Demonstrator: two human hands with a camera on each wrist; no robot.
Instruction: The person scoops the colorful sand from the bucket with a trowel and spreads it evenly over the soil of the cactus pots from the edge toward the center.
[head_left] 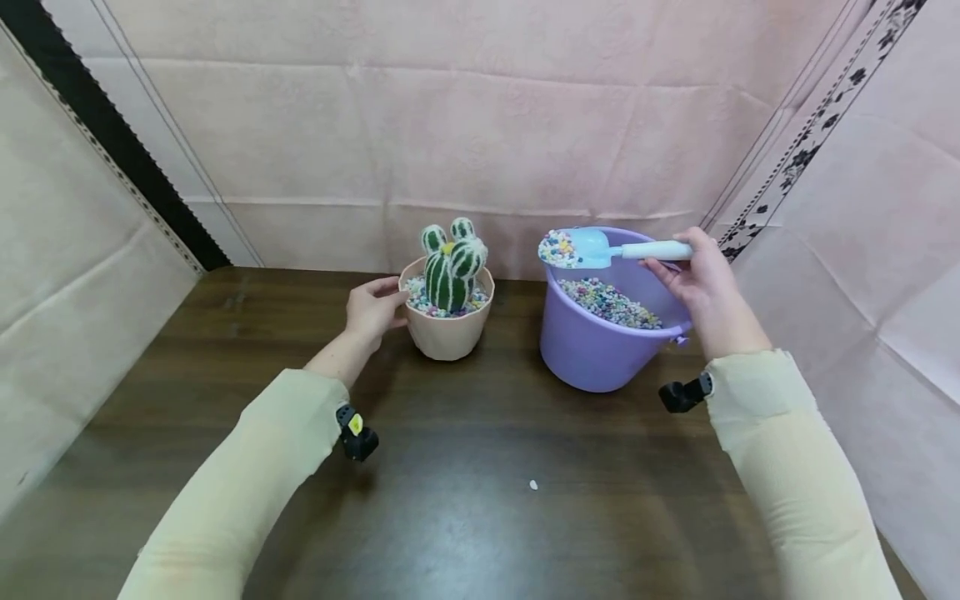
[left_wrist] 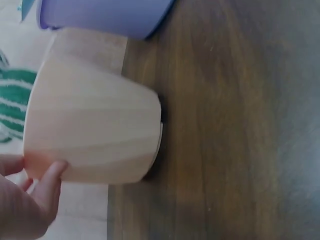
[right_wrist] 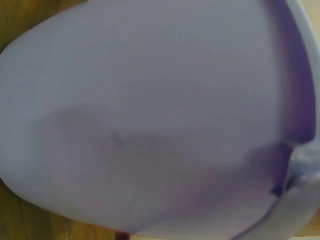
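The right hand (head_left: 701, 279) grips the pale blue handle of a small garden trowel (head_left: 588, 248). Its scoop, heaped with multicolored pebbles (head_left: 558, 248), is held over the left part of a purple bucket's rim (head_left: 551, 333). More small colored pebbles (head_left: 611, 302) lie inside the bucket. At the left side of a beige flower pot (head_left: 444, 337), the left hand (head_left: 371, 312) holds the rim, its thumb (left_wrist: 51, 175) against the outer wall. A green-and-white striped cactus (head_left: 447, 279) stands upright in the pot, with pebbles around its base. The bucket's side (right_wrist: 150, 100) fills most of the right wrist view.
Both vessels stand on a dark brown wooden table (head_left: 450, 500), the bucket right of the pot. A small white bit (head_left: 533, 484) lies nearer the front. Pale cloth (head_left: 450, 133) hangs behind the table and along both sides.
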